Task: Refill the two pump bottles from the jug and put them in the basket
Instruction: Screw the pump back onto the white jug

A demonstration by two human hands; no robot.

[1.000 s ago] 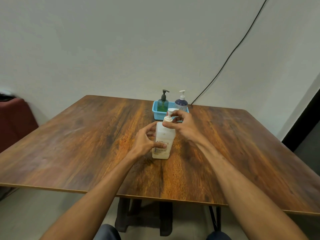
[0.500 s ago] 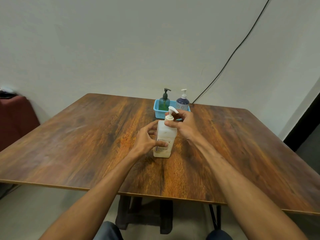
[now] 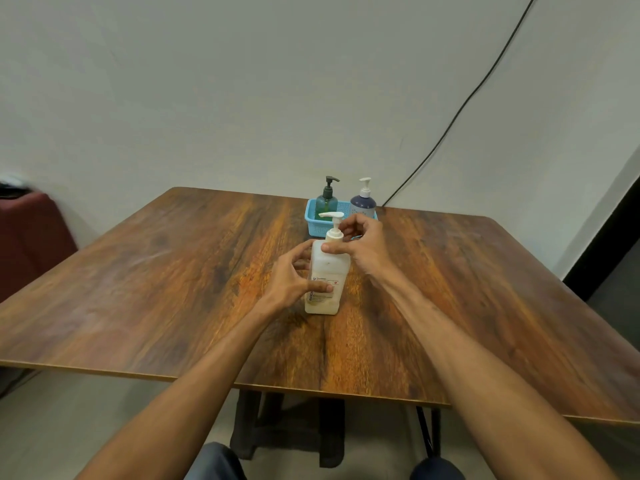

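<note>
A white square jug with a white pump head stands upright in the middle of the wooden table. My left hand grips its lower body from the left, thumb across the label. My right hand is closed around the pump collar at its neck. Behind it, a blue basket holds a green pump bottle with a dark pump and a dark blue pump bottle with a white pump, both upright.
The basket sits near the table's far edge, close to the wall. A black cable runs down the wall behind the table. A dark red seat stands at the left, below table height.
The pump spout on the jug has turned from pointing right to pointing left as my right hand twisted at the neck. My left hand has kept its hold on the body.
</note>
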